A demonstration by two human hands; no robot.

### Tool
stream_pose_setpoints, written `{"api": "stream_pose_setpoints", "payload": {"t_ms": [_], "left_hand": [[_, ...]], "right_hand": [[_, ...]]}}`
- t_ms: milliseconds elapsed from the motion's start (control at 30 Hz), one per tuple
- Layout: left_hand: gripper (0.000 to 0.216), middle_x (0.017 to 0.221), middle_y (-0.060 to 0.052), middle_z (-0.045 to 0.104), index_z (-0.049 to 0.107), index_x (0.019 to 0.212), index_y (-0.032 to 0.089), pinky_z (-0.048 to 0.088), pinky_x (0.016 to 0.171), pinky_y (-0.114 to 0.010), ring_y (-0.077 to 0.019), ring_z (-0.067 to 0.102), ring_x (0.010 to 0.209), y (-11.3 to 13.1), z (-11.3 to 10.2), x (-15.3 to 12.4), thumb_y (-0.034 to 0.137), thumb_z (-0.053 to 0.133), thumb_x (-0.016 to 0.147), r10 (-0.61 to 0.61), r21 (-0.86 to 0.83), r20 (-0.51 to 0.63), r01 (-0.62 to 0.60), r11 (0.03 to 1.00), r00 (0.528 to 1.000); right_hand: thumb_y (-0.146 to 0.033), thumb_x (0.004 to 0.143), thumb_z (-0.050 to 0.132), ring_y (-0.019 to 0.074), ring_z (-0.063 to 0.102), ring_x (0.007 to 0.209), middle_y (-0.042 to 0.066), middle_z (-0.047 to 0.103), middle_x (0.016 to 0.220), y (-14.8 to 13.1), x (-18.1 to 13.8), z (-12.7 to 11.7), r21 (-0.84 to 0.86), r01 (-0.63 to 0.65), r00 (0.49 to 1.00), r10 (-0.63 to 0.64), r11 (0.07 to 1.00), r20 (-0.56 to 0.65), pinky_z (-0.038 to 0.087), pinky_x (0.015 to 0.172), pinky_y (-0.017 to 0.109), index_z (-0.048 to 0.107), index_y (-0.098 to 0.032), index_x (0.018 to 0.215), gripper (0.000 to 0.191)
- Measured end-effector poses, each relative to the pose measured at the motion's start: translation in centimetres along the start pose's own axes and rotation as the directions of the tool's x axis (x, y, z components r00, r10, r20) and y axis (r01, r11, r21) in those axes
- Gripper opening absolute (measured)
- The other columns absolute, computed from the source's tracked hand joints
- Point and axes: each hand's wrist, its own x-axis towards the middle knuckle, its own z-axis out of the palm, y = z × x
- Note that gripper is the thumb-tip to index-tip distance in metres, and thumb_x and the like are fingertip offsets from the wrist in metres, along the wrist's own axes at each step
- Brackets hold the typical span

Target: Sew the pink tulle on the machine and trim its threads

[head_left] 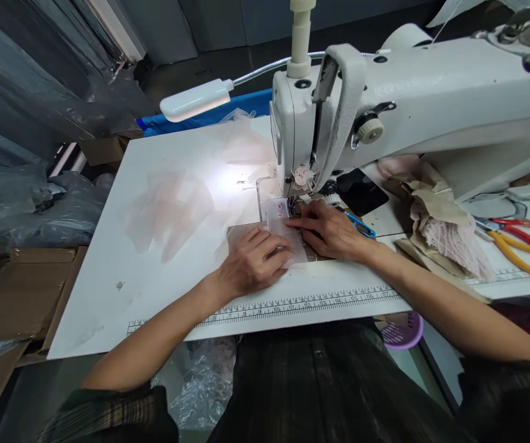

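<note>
My left hand (252,258) lies flat, fingers together, pressing a small sheer pale piece of fabric (279,223) onto the white sewing table (163,289). My right hand (330,229) rests beside it, fingers stretched toward the presser foot (293,206) of the white sewing machine (407,104), holding the same fabric down. A blue thread snip (361,225) lies just behind my right hand. A lit gooseneck lamp (195,99) shines on the plate.
Sheer pink fabric (172,206) is spread on the table's left. Beige and pink cloth scraps (435,215) are heaped at the right, with red and yellow scissors (521,243). A printed ruler (301,303) runs along the front edge. Cardboard boxes (20,295) and plastic bags stand left; a purple basket (403,332) hangs below.
</note>
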Motion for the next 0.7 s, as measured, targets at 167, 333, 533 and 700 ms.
{"api": "stream_pose_setpoints", "payload": {"t_ms": [167,333,533,700], "left_hand": [[0.012,0.104,-0.013,0.072,0.067,0.095,0.013,0.057,0.077,-0.037,-0.0214,0.066,0.091,1.3,0.7,-0.1,0.018,0.056,0.092,0.009,-0.075,0.0,-0.009,0.997,1.0],[0.013,0.104,-0.011,0.073,0.068,0.096,0.016,0.059,0.078,-0.039,-0.0206,0.068,0.092,-0.9,0.4,-0.6,0.019,0.058,0.09,0.078,-0.245,0.01,-0.073,0.967,0.997],[0.011,0.098,-0.009,0.075,0.068,0.094,0.016,0.057,0.072,-0.037,-0.0185,0.069,0.083,-1.8,0.3,-0.7,0.02,0.059,0.09,0.055,-0.213,-0.052,-0.065,0.975,0.997],[0.01,0.097,-0.008,0.075,0.067,0.092,0.016,0.055,0.07,-0.035,-0.0175,0.068,0.081,-1.7,0.4,-0.7,0.022,0.059,0.091,0.086,-0.113,-0.057,-0.092,0.989,0.995]], "right_hand": [[-0.019,0.092,0.048,0.0295,0.05,0.102,0.014,0.058,0.109,-0.7,-0.3,0.3,-0.036,-0.046,0.999,0.045,0.998,-0.02,0.045,0.092,0.047,0.065,-0.02,0.128,0.04],[-0.024,0.095,0.046,0.0283,0.053,0.103,0.013,0.059,0.108,-0.3,-0.6,0.0,0.082,-0.06,0.998,0.061,0.995,-0.01,0.046,0.094,0.047,0.063,-0.021,0.13,0.039],[-0.018,0.094,0.044,0.0238,0.056,0.101,0.012,0.059,0.109,0.4,-0.8,-0.4,0.203,-0.075,0.997,0.08,0.976,-0.015,0.048,0.093,0.04,0.063,-0.019,0.131,0.041],[-0.016,0.092,0.047,0.0243,0.055,0.101,0.012,0.059,0.107,0.6,-0.9,-0.1,0.158,0.028,0.999,-0.02,0.987,-0.049,0.047,0.094,0.043,0.067,-0.018,0.125,0.039]]}}
